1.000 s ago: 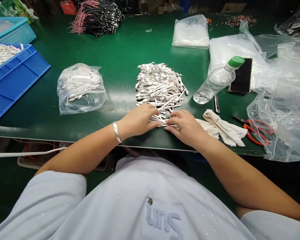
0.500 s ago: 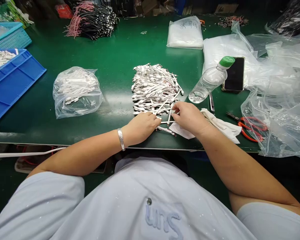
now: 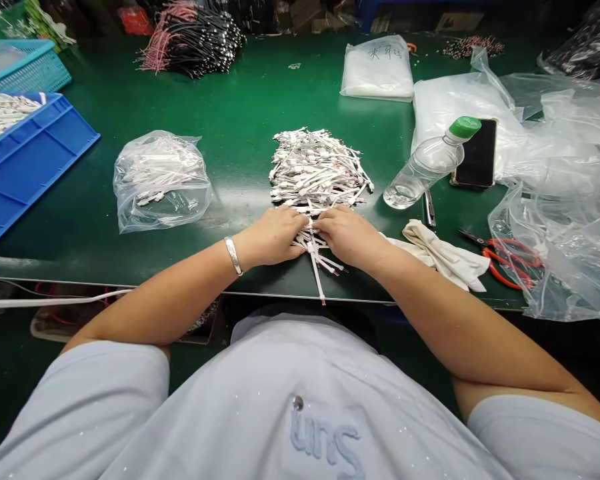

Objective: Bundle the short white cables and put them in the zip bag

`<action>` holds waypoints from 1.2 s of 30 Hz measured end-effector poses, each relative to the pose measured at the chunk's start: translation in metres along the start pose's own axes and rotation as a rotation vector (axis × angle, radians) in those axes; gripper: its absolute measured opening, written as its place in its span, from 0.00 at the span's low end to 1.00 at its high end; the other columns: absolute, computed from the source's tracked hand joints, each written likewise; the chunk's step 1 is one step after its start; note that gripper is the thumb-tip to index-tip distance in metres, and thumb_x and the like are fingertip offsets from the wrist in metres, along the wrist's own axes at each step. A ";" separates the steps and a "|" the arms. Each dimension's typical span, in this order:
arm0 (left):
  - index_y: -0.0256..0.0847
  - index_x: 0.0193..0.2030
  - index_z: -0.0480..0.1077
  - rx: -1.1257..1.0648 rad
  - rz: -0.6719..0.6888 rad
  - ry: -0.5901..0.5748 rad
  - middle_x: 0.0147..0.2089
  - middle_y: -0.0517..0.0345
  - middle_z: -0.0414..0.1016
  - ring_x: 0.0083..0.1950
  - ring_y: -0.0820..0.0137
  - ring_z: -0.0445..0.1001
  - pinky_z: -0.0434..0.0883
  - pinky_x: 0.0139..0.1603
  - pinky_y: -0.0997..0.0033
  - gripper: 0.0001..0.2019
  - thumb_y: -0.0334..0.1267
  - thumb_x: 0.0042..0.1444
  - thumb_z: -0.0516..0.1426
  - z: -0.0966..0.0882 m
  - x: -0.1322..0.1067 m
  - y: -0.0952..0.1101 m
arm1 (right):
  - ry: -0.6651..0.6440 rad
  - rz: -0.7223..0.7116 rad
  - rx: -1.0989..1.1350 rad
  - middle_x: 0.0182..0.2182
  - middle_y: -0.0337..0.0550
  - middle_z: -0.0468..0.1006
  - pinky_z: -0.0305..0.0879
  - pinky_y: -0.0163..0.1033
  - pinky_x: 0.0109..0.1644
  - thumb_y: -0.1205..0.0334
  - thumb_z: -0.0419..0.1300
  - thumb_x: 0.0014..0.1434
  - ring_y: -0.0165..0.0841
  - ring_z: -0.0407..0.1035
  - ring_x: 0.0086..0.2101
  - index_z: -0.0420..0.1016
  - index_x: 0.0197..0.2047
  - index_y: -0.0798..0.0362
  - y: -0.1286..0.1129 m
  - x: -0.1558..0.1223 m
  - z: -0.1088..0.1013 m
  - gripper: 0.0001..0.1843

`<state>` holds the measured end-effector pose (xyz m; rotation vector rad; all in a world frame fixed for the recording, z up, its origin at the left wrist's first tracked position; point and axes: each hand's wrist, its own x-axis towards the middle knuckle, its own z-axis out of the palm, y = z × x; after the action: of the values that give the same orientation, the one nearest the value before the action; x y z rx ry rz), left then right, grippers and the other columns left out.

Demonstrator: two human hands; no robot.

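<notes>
I'm gathering the near end of a heap of white cables (image 3: 317,170) with my left hand (image 3: 270,235) and right hand (image 3: 350,237), both curled closed, on the green desk (image 3: 240,87), a bagged bundle (image 3: 160,183) and blue tray (image 3: 30,167) lying to my left.

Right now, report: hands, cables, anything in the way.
Left hand, right hand on near edge of white cable pile. Cream cloth beside right hand, not blocking.
</notes>
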<state>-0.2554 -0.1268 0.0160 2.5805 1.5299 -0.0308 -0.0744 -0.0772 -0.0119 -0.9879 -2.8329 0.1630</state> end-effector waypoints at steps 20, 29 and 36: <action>0.30 0.49 0.69 0.149 0.100 -0.007 0.50 0.40 0.72 0.52 0.55 0.67 0.63 0.47 0.61 0.18 0.26 0.49 0.54 -0.003 0.020 0.007 | 0.004 0.249 -0.037 0.36 0.52 0.75 0.61 0.43 0.44 0.68 0.55 0.61 0.43 0.67 0.41 0.75 0.38 0.58 -0.045 -0.050 0.002 0.08; 0.31 0.44 0.72 0.197 0.016 -0.038 0.42 0.39 0.76 0.50 0.51 0.70 0.62 0.45 0.58 0.15 0.29 0.48 0.56 -0.004 0.030 0.012 | -0.004 0.360 -0.219 0.39 0.55 0.74 0.61 0.45 0.44 0.69 0.51 0.61 0.46 0.64 0.42 0.75 0.38 0.58 -0.017 -0.050 -0.010 0.11; 0.30 0.46 0.71 0.205 0.037 -0.015 0.43 0.39 0.75 0.49 0.53 0.72 0.64 0.44 0.60 0.15 0.28 0.50 0.54 0.002 0.029 0.009 | 0.093 0.331 -0.098 0.43 0.56 0.73 0.62 0.48 0.50 0.63 0.61 0.57 0.48 0.63 0.47 0.73 0.47 0.60 -0.016 -0.049 -0.012 0.15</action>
<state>-0.2330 -0.1063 0.0124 2.7561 1.5476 -0.2133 -0.0444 -0.1197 -0.0025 -1.4408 -2.5960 0.0105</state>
